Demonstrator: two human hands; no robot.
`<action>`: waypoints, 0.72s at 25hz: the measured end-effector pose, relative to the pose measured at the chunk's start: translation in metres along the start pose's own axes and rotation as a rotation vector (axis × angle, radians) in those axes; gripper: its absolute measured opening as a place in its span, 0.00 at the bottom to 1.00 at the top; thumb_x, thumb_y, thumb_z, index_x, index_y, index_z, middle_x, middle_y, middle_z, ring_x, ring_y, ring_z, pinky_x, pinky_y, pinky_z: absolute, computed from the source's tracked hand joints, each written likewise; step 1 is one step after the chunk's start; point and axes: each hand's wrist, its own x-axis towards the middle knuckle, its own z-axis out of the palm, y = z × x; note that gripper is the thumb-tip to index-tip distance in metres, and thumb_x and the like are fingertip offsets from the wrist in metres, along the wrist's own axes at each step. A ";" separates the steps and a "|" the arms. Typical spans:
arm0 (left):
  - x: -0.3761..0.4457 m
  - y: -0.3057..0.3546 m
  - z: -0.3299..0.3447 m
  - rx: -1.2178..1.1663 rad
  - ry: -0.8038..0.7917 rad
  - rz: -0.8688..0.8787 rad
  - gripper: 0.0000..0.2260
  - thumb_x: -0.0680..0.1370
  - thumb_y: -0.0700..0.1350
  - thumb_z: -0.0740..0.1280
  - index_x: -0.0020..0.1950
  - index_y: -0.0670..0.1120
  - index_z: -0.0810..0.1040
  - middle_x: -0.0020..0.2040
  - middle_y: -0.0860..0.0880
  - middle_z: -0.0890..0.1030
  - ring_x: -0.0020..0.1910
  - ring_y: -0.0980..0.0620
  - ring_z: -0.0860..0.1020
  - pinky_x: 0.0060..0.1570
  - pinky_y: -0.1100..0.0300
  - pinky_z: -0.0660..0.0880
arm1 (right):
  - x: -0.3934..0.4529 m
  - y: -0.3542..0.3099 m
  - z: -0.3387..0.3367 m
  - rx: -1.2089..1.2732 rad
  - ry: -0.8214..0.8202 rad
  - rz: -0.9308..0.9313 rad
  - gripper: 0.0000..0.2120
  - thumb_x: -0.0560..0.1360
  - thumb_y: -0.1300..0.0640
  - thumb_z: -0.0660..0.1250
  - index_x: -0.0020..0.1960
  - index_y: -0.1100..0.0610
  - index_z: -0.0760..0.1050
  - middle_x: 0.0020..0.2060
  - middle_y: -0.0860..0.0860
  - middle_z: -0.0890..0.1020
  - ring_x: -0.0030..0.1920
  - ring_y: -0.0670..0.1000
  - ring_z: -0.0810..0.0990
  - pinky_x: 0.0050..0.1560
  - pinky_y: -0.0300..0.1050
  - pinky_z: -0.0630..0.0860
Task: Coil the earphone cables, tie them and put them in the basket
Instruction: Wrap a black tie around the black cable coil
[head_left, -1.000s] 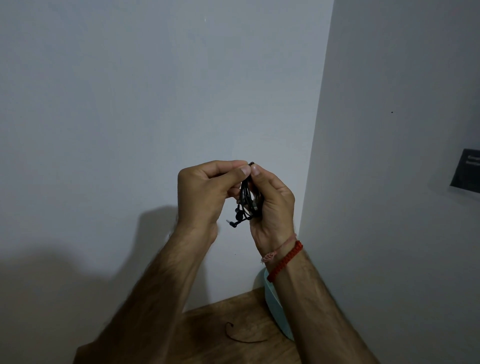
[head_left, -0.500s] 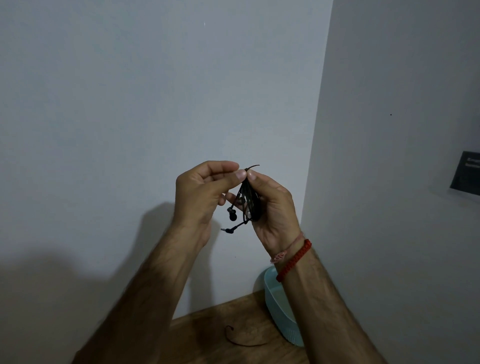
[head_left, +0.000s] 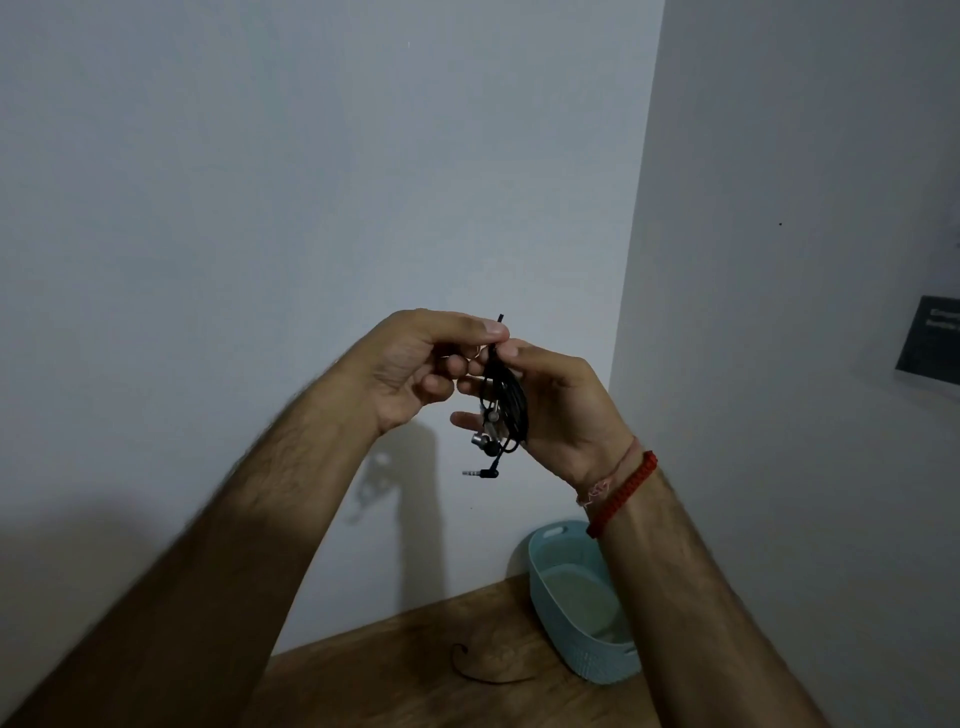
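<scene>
A coiled black earphone cable (head_left: 508, 402) is held upright in front of the wall, at chest height. My right hand (head_left: 558, 410) cups the coil from the right. My left hand (head_left: 415, 364) pinches a thin black tie end that sticks up above the coil, thumb against fingertip. Silver earbuds and the jack plug (head_left: 480, 473) dangle below the coil. The light blue basket (head_left: 558, 618) stands on the wooden table in the corner, below my right wrist, partly hidden by my forearm.
A thin dark tie strand (head_left: 485, 670) lies curled on the wooden table (head_left: 395, 675) left of the basket. Two white walls meet in a corner behind the basket. A dark sign (head_left: 930, 338) hangs on the right wall.
Both hands have stayed together on the coil. The tie end now points straight up above my fingers, and the jack plug and earbuds hang lower. More of the basket shows.
</scene>
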 end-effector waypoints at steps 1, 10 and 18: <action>0.001 0.001 0.001 -0.036 0.047 0.000 0.02 0.74 0.41 0.74 0.42 0.45 0.85 0.34 0.51 0.78 0.27 0.59 0.70 0.20 0.69 0.59 | 0.000 0.000 -0.002 -0.082 0.076 -0.047 0.13 0.76 0.54 0.65 0.55 0.60 0.80 0.55 0.57 0.84 0.59 0.59 0.80 0.63 0.64 0.73; 0.011 0.017 0.018 0.006 0.230 0.072 0.06 0.72 0.41 0.77 0.47 0.43 0.86 0.37 0.48 0.85 0.26 0.58 0.77 0.21 0.69 0.63 | 0.004 -0.009 -0.016 -0.589 0.443 -0.518 0.07 0.75 0.58 0.74 0.52 0.58 0.86 0.48 0.52 0.88 0.53 0.49 0.85 0.59 0.47 0.78; 0.014 0.019 0.026 0.058 0.231 0.078 0.06 0.71 0.40 0.78 0.46 0.41 0.86 0.34 0.49 0.82 0.26 0.59 0.73 0.20 0.69 0.62 | 0.005 -0.012 -0.024 -0.430 0.287 -0.423 0.07 0.76 0.60 0.71 0.52 0.61 0.85 0.44 0.56 0.86 0.46 0.53 0.79 0.50 0.50 0.74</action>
